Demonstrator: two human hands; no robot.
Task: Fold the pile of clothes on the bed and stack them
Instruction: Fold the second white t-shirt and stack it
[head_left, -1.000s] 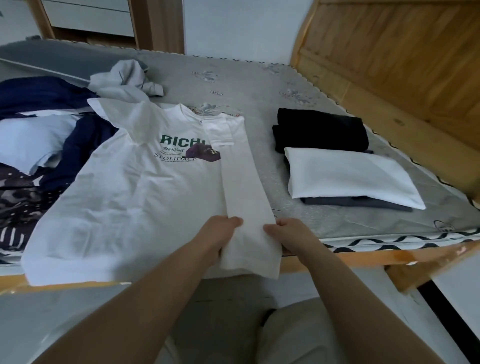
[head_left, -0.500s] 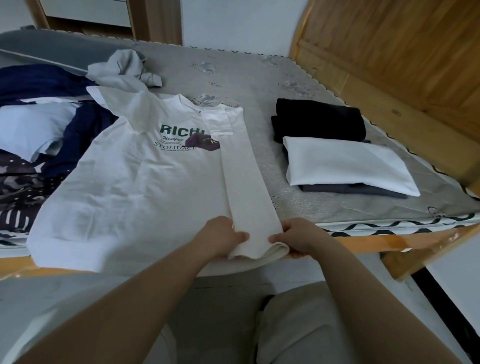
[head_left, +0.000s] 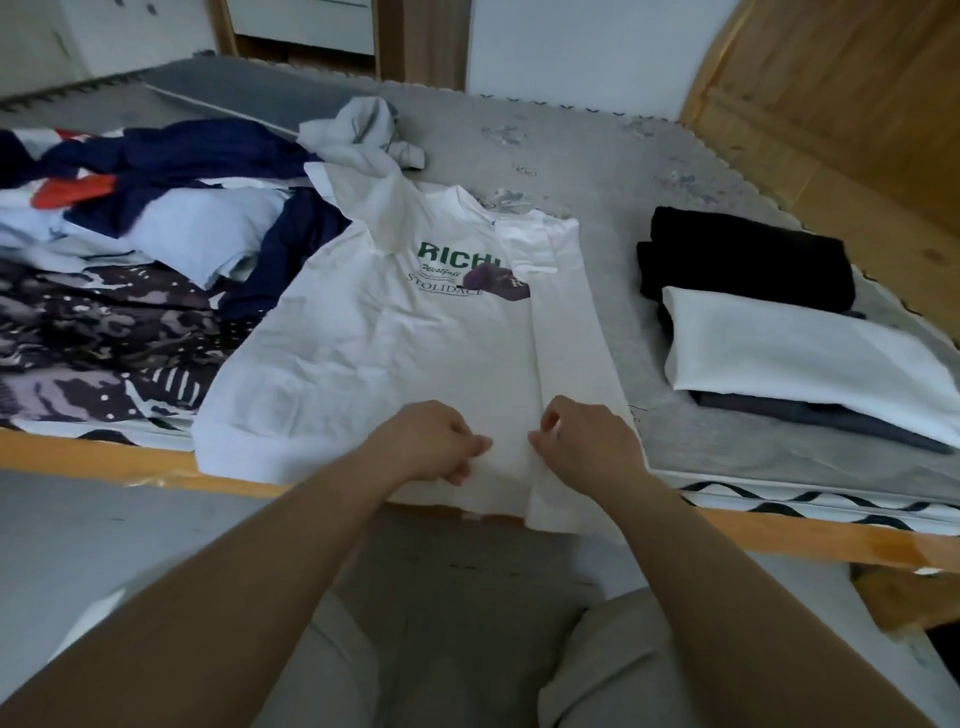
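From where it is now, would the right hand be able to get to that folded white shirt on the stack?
Probably yes. The right hand rests on the T-shirt's hem, and only bare mattress lies between it and the folded white shirt, which sits uncovered on top of the stack.

white tee (head_left: 374, 353), right side folded

The white T-shirt (head_left: 363, 332) reads "RICH" in green (cut off by the fold); beneath it, "STOLIDACE".
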